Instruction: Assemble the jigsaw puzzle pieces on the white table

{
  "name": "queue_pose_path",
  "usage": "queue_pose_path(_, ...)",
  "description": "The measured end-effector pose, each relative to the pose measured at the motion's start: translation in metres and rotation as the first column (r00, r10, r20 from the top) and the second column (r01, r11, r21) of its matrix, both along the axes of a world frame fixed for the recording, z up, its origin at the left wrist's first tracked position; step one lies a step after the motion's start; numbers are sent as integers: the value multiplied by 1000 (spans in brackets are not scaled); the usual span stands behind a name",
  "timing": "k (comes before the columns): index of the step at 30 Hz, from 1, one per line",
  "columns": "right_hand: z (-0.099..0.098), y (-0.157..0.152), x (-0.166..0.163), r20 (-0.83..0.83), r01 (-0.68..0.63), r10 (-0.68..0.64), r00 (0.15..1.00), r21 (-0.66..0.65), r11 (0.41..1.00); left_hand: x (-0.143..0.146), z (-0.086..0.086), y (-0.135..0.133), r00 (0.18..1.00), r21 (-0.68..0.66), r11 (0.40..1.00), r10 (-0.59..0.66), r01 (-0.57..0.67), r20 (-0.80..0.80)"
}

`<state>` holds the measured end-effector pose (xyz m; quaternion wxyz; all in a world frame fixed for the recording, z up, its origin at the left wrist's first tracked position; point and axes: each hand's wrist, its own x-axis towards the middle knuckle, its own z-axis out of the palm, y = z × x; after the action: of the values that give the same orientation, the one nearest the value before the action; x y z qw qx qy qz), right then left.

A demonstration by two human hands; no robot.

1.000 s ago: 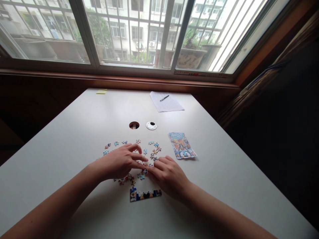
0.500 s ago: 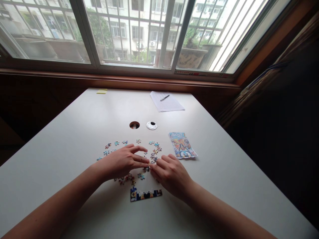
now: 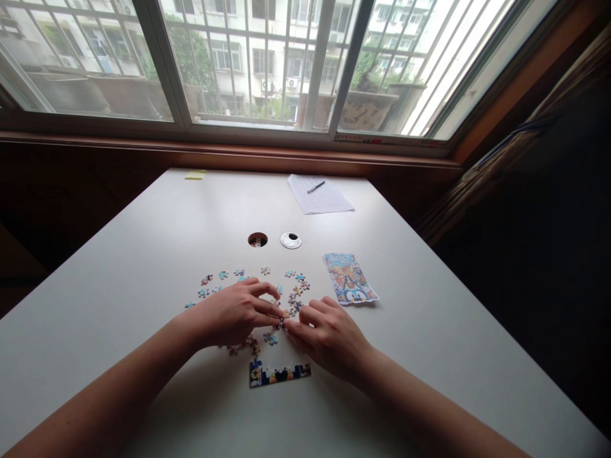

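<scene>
My left hand [image 3: 238,312] reaches in from the left, thumb and forefinger closed at small jigsaw puzzle pieces [image 3: 285,313], the other fingers loosely bent. Opposite it, my right hand [image 3: 329,331] has its fingers curled and its fingertips pressed to the same pieces. The fingertips partly cover these pieces. Just below lies a joined strip of jigsaw puzzle [image 3: 279,374], dark with yellow and blue, its left end rising higher. Loose puzzle pieces [image 3: 300,289] form an arc beyond and beside the hands. More pieces [image 3: 245,344] lie under my left wrist, partly hidden.
A picture sheet [image 3: 351,278] lies right of the pieces. Farther back are a round hole [image 3: 258,240], a round cover [image 3: 291,240], papers [image 3: 319,198] with a pen [image 3: 316,187], and yellow notes [image 3: 195,175]. The white table [image 3: 119,273] meets a barred window.
My fingertips have shifted slightly at the pieces, and an orange piece between them shows more plainly. The strip and the loose pieces around stay where they were.
</scene>
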<state>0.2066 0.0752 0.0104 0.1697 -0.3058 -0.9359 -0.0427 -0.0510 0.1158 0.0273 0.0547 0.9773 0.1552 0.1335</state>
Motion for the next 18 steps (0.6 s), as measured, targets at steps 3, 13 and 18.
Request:
queue_pose_path(3, 0, 1, 1, 27, -1, 1, 1000, 1, 1000, 0, 0, 0, 1000, -3, 1000, -3, 3, -3)
queue_pose_path(13, 0, 0, 3, 41, -26, 26, 999, 9, 1000, 0, 1, -2, 1000, 35, 999, 0, 1, -10)
queue_pose_path(18, -1, 1, 2, 34, -36, 35, 999, 5, 999, 0, 0, -2, 999, 40, 999, 7, -6, -31)
